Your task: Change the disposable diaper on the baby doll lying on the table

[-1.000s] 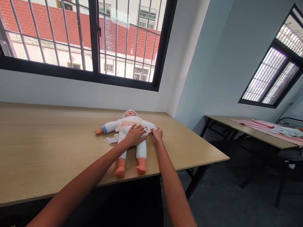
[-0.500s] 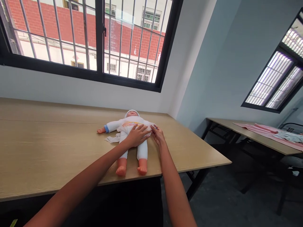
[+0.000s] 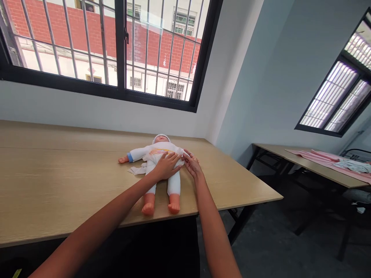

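A baby doll (image 3: 174, 183) in a white outfit and white cap lies on its back on the wooden table (image 3: 72, 185), feet toward me. My left hand (image 3: 167, 166) rests flat across its belly, fingers stretched out. At the doll's side on the right, my right hand (image 3: 191, 164) has its fingertips pinched on the edge of the white doll shirt (image 3: 162, 147), which bears an orange print. A loose white flap of cloth (image 3: 138, 170) spreads on the table by the doll's other hip. The doll's right-side arm is mostly hidden behind my right hand.
A barred window (image 3: 124, 50) is in the wall behind the table. To the right, past the table's corner, stands a second table (image 3: 295, 166) with a pink cloth (image 3: 304, 156) and other fabric on it.
My right hand has shifted slightly left and its fingers have spread a little at the shirt's edge. My left hand and the doll stay nearly as they were.
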The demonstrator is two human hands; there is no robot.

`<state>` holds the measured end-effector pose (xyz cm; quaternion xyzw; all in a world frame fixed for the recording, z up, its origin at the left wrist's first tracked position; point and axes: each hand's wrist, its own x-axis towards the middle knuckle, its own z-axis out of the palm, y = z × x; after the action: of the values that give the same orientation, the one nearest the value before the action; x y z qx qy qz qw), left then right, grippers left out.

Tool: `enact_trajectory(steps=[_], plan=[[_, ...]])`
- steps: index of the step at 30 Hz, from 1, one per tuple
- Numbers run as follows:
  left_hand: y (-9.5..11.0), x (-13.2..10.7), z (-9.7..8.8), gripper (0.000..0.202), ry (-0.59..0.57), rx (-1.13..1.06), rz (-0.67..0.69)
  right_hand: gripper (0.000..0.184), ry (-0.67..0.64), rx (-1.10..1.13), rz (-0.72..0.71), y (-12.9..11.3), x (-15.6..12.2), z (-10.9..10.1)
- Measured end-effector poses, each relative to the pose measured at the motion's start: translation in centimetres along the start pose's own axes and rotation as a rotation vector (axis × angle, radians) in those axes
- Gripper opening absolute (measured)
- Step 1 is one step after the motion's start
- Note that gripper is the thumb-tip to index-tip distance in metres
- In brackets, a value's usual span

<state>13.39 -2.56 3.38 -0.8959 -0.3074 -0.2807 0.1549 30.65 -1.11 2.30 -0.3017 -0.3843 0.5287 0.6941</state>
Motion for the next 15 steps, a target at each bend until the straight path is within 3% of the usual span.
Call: enact_trajectory(steps=[9,15], plan=[[-0.04,-0.08,0.27,0.043,-0.009,0.003,-0.037,0.037,-0.028,0.005,-0.005,-0.23,0.08,0.00],[-0.02,-0.07,0.12,0.058,-0.002,-0.013,-0.063,0.035,-0.043,0.000,0.011,-0.19,0.11,-0.05]])
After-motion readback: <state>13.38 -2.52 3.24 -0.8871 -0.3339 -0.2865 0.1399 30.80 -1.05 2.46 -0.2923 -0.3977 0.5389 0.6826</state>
